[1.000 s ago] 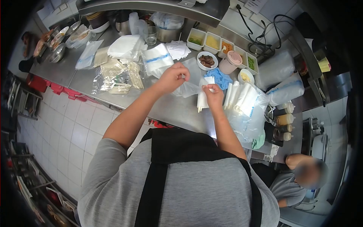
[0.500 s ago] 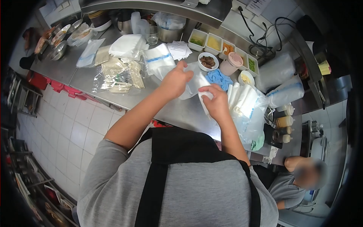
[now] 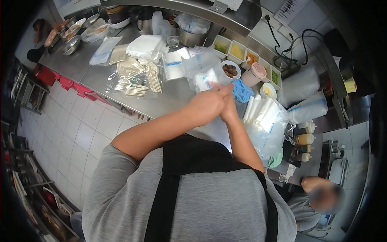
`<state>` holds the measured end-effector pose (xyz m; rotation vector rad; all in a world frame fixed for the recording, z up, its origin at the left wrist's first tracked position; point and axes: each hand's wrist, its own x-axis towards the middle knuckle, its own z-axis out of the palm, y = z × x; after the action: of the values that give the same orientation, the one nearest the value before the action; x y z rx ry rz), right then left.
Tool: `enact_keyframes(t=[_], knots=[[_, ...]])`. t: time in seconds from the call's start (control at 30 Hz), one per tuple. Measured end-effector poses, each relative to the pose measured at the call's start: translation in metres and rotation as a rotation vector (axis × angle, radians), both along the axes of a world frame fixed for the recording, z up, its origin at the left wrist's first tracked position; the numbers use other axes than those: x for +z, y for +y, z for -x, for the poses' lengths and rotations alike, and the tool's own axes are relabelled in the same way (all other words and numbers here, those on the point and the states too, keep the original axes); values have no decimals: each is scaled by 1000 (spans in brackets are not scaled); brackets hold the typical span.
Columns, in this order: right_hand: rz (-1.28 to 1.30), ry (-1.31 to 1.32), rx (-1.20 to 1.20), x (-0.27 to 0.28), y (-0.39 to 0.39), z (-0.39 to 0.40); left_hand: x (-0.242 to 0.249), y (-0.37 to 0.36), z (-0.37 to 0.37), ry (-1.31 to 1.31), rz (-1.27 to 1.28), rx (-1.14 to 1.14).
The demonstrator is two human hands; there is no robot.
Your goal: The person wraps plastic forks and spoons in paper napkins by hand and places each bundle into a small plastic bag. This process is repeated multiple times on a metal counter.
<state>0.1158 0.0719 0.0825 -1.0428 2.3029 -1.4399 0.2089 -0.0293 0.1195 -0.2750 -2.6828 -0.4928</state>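
A clear plastic bag (image 3: pixel 200 63) with a white bundle (image 3: pixel 210 78) showing through it stretches over the counter in front of me. My left hand (image 3: pixel 209 105) is closed at the bag's near end, its fingertips partly blurred. Pressed against it, my right hand (image 3: pixel 228 105) is closed at the same end, and its fingers are partly hidden. Just beyond my right hand lies a crumpled blue cloth (image 3: pixel 243 91). A white bowl of dark brown food (image 3: pixel 231 69) stands behind the bag. Rolled white bundles (image 3: pixel 263 109) rest on plastic to the right.
Left on the steel counter (image 3: pixel 169 99) are packed wooden cutlery (image 3: pixel 135 78) and a stack of white napkins (image 3: pixel 146 47). Food tubs (image 3: pixel 237 52) and a lidded pink container (image 3: pixel 254 74) line the back. Sauce bottles (image 3: pixel 304 139) stand right, near another person (image 3: pixel 312 207).
My hands have come together, the left moving right and down to meet the right. The white roll from my right hand now appears inside the bag. The view has shifted slightly.
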Motion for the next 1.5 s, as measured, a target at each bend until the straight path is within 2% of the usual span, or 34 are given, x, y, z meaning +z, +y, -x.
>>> enact_keyframes(t=[0.03,0.13,0.23,0.27,0.37,0.47,0.57,0.6,0.63,0.67,0.8,0.87,0.93,0.97,1.03,1.13,1.23,1.27,1.37,1.43,1.47,1.5], knots=[[81,-9,-23,-1,-1,1,3,0,-1,23,33,-11],[789,-620,-91,1,-12,-1,9,-2,-1,92,45,-57],[498,-387,-89,8,-3,9,14,0,-1,116,69,-104],[109,434,-3,9,6,17,14,0,-1,83,80,-105],[57,595,109,-24,5,34,8,7,-6,39,87,-125],[282,-199,-282,-25,-8,30,-1,19,-11,63,43,-184],[22,196,-105,-10,0,26,-1,35,-17,-6,-32,-284],[-125,-10,-114,11,1,16,1,40,-19,-23,-69,-312],[-63,2,-107,-1,1,21,4,43,-18,-40,-107,-340],[-2,14,-98,-25,1,29,9,46,-18,-279,-101,-383],[107,153,13,-40,12,37,5,49,-18,-18,-354,-754],[140,71,0,-8,25,20,14,37,-15,99,-534,-890],[167,-1,-2,14,40,12,-7,1,0,146,-848,-694],[176,-35,3,18,50,14,-21,-25,10,204,-1023,-473],[200,-170,-24,32,66,2,-60,-77,39,-182,-1160,-173],[223,-395,-39,57,78,-17,-56,-73,57,-402,-1594,-43],[356,-471,-21,69,80,-35,-39,-74,76,-495,-2006,-283],[305,-463,-22,70,83,-34,-48,-81,87,-520,-2072,-512],[148,-446,-19,68,87,-26,-43,-77,102,-338,-1945,-689],[30,-446,-17,47,91,-14,-54,-106,129,-128,-1892,-371],[-12,-241,22,26,92,-4,-60,-119,138,-29,-1852,-215],[-55,-35,59,-2,94,9,-61,-125,140,200,-1988,48]])
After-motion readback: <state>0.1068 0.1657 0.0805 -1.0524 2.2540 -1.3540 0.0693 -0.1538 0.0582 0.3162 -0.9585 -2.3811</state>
